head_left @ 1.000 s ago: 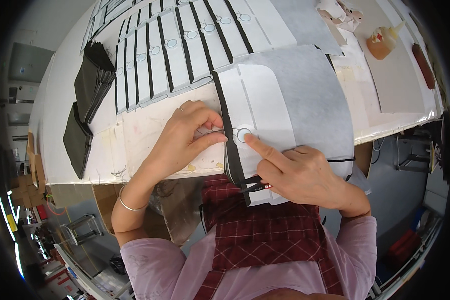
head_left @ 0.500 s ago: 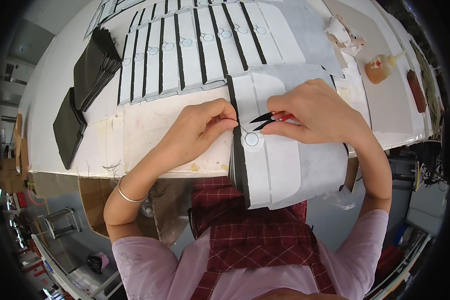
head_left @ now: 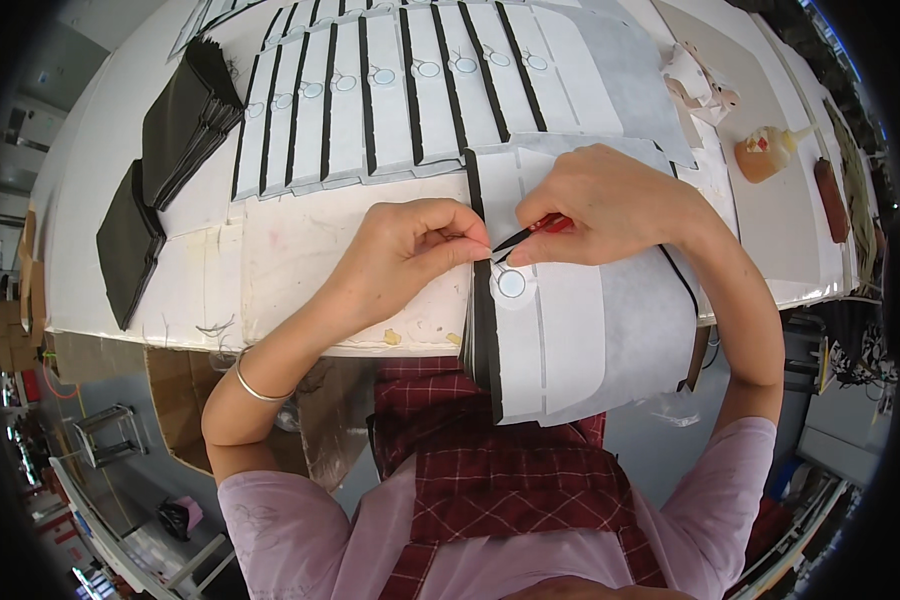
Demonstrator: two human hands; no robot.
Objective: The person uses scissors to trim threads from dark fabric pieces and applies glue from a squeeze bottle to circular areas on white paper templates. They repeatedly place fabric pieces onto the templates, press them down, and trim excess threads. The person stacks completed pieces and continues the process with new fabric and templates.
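Observation:
A stack of pale panels (head_left: 570, 345) with a black left edge lies in front of me, overhanging the table's near edge. On its top panel sits a round pale-blue disc (head_left: 511, 284), like a magnet button, with thin threads by it. My left hand (head_left: 395, 255) pinches the thread ends just above the disc, at the black edge. In my right hand (head_left: 610, 205) is a pair of thread snips (head_left: 516, 238) with black blades and red handles. The blade tips reach the thread beside my left fingertips. Whether the blades have closed is hard to see.
Overlapping panels with similar discs (head_left: 427, 69) lie in a row across the far table (head_left: 340, 235). Folded black pieces (head_left: 130, 245) are stacked at left. An amber bottle (head_left: 763, 153) and a dark red bar (head_left: 830, 200) lie at right. A cardboard box (head_left: 185, 400) stands below the table.
The snips have moved left, bringing their tips to the thread by my left fingertips. My left hand has shifted slightly right, still pinching. The view has shifted slightly.

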